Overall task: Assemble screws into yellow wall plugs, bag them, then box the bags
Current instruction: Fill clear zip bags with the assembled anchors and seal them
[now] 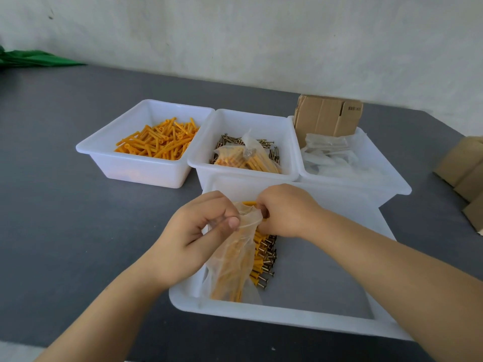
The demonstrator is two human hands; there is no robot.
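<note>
My left hand (198, 231) pinches the mouth of a clear plastic bag (232, 265) that holds several yellow plugs with screws. My right hand (285, 210) grips a bunch of assembled plugs at the bag's mouth. Both hands are over the near white tray (261, 313), where several assembled plugs with screws (265, 259) lie beside the bag. A filled bag (245, 159) rests on loose screws (271, 146) in the middle bin (243, 173). Loose yellow plugs (159, 141) fill the left bin (136, 168).
The right bin (392, 178) holds empty clear bags (332, 155) and flat cardboard boxes (326, 117) standing upright. More cardboard boxes (465, 168) lie at the table's right edge. Green material (34, 58) lies at the far left. A wall runs behind the grey table (65, 205).
</note>
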